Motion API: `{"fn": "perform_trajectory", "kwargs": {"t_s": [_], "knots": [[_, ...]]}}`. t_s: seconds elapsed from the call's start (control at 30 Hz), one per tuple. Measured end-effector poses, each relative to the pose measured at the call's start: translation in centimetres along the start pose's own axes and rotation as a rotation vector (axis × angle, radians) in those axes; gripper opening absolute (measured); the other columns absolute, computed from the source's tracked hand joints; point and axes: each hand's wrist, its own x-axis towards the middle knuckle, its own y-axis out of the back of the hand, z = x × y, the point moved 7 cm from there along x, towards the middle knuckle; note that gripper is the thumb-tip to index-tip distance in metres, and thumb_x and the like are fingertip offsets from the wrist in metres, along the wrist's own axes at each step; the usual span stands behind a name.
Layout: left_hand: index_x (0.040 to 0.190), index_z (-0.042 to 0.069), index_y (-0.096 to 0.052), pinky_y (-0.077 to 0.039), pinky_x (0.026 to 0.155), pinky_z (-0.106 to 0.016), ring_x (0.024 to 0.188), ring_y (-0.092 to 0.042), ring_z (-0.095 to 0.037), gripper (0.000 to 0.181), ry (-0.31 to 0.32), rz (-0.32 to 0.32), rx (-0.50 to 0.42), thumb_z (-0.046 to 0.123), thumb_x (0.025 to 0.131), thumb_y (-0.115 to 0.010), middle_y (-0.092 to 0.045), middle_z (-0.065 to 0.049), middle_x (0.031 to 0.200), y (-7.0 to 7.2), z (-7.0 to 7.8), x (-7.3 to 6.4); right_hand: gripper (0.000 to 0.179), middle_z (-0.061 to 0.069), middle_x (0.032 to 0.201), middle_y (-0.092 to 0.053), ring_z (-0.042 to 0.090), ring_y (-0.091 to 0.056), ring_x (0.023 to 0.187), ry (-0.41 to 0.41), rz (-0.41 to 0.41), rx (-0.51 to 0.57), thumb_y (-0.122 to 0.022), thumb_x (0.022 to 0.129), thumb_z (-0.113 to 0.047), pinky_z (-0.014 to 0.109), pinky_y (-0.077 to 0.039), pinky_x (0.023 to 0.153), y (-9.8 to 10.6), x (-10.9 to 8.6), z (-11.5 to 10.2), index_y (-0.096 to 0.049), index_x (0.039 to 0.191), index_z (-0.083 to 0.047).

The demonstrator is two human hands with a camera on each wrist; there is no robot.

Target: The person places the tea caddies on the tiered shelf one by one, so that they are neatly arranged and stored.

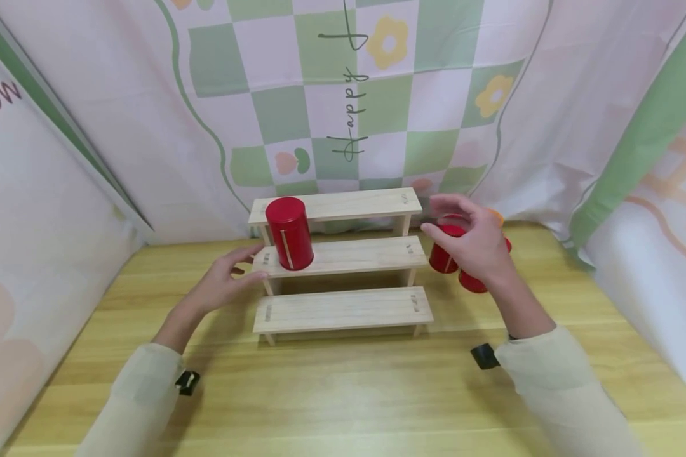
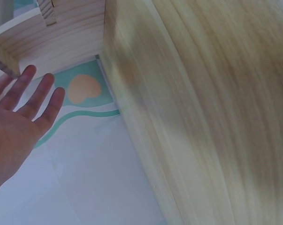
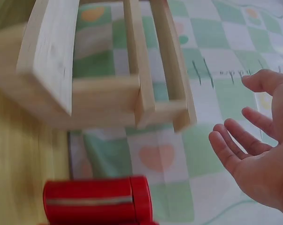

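A wooden three-step rack [image 1: 343,311] stands on the table. On the left end of its middle step sits an upright red canister [image 1: 290,235] with a lid. My left hand [image 1: 223,284] is at that step's left end, fingers extended around the board's end; whether they touch it I cannot tell. In the left wrist view the left hand [image 2: 10,126] shows straight, spread fingers and no object in them. Held in the air right of the rack, my right hand [image 1: 483,247] is empty, its fingers loosely bent. Below it are red canisters [image 1: 443,259], partly hidden by the hand.
Part of something orange [image 1: 496,217] shows behind the right hand. A patterned cloth [image 1: 331,95] hangs behind the rack, with more cloth at both sides. The wooden table [image 1: 343,393] extends in front of the rack.
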Motion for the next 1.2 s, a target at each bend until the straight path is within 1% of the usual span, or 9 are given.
{"fn": "perform_trajectory", "kwargs": {"t_s": [0.2, 0.4, 0.5, 0.6, 0.73, 0.93, 1.0, 1.1, 1.2], "knots": [[0.154, -0.003, -0.044, -0.048, 0.102, -0.062, 0.129, -0.052, -0.042, 0.062, -0.001, -0.005, 0.004, 0.018, 0.101, -0.069, -0.047, -0.025, 0.155, 0.0, 0.1, 0.1, 0.043, 0.015, 0.128, -0.068, 0.025, -0.066, 0.105, -0.043, 0.012, -0.118, -0.076, 0.095, -0.016, 0.011, -0.052, 0.086, 2.3, -0.3, 1.7, -0.065, 0.136, -0.005], [0.154, -0.004, -0.044, -0.048, 0.103, -0.062, 0.129, -0.052, -0.042, 0.062, -0.01, -0.003, 0.007, 0.018, 0.101, -0.068, -0.047, -0.025, 0.155, 0.1, 0.0, 0.2, 0.042, 0.018, 0.126, -0.068, 0.02, -0.064, 0.104, -0.044, 0.046, -0.182, -0.075, 0.096, -0.017, 0.005, -0.048, 0.083, 4.4, -0.4, 3.5, -0.065, 0.133, -0.001], [0.154, -0.004, -0.044, -0.048, 0.103, -0.062, 0.129, -0.051, -0.042, 0.062, -0.015, -0.005, 0.003, 0.018, 0.101, -0.068, -0.047, -0.024, 0.155, 0.1, 0.1, 0.2, 0.039, 0.009, 0.117, -0.069, 0.009, -0.063, 0.1, -0.026, 0.075, -0.19, -0.076, 0.095, -0.013, 0.006, -0.048, 0.084, 5.4, -0.4, 4.2, -0.067, 0.13, 0.001], [0.154, -0.004, -0.043, -0.047, 0.103, -0.062, 0.13, -0.051, -0.042, 0.062, -0.009, -0.006, -0.001, 0.018, 0.101, -0.068, -0.047, -0.024, 0.156, 0.1, 0.0, 0.1, 0.037, -0.01, 0.107, -0.067, 0.001, -0.062, 0.094, -0.021, 0.095, -0.198, -0.077, 0.093, -0.01, 0.004, -0.048, 0.082, 6.3, -0.6, 5.0, -0.068, 0.127, 0.003], [0.154, -0.003, -0.043, -0.047, 0.104, -0.062, 0.13, -0.051, -0.042, 0.062, -0.003, -0.009, -0.002, 0.019, 0.101, -0.068, -0.047, -0.023, 0.156, 0.1, 0.0, 0.1, 0.038, -0.027, 0.101, -0.06, -0.003, -0.059, 0.092, -0.043, 0.084, -0.206, -0.076, 0.094, -0.011, 0.003, -0.046, 0.08, 7.4, -0.7, 6.6, -0.066, 0.127, 0.006], [0.154, -0.003, -0.044, -0.047, 0.104, -0.062, 0.13, -0.051, -0.042, 0.063, -0.008, -0.007, -0.008, 0.019, 0.101, -0.069, -0.046, -0.023, 0.157, 0.0, 0.0, 0.0, 0.04, -0.035, 0.097, -0.058, -0.009, -0.057, 0.091, -0.083, 0.069, -0.236, -0.076, 0.093, -0.013, 0.004, -0.045, 0.077, 8.9, -0.6, 8.8, -0.066, 0.126, 0.007], [0.154, -0.003, -0.044, -0.047, 0.104, -0.062, 0.131, -0.05, -0.042, 0.063, -0.008, -0.004, -0.009, 0.019, 0.101, -0.069, -0.046, -0.023, 0.157, 0.0, -0.1, 0.0, 0.041, -0.028, 0.1, -0.064, -0.011, -0.056, 0.09, -0.095, 0.047, -0.249, -0.076, 0.093, -0.014, 0.003, -0.045, 0.076, 9.1, -0.6, 9.3, -0.066, 0.126, 0.008], [0.155, -0.002, -0.044, -0.047, 0.104, -0.062, 0.131, -0.05, -0.042, 0.063, -0.007, -0.004, -0.01, 0.019, 0.101, -0.068, -0.046, -0.023, 0.157, 0.0, -0.1, 0.0, 0.044, 0.002, 0.111, -0.073, -0.013, -0.055, 0.09, -0.114, 0.004, -0.279, -0.078, 0.094, -0.017, 0.002, -0.045, 0.074, 9.1, -0.8, 9.8, -0.066, 0.127, 0.008], [0.155, -0.003, -0.043, -0.047, 0.104, -0.062, 0.131, -0.051, -0.042, 0.063, -0.008, -0.007, -0.011, 0.019, 0.101, -0.068, -0.046, -0.023, 0.157, 0.0, -0.1, 0.0, 0.046, 0.029, 0.122, -0.066, -0.015, -0.053, 0.09, -0.127, -0.041, -0.296, -0.079, 0.094, -0.019, 0.001, -0.046, 0.073, 8.8, -1.0, 10.2, -0.065, 0.128, 0.008]]}}
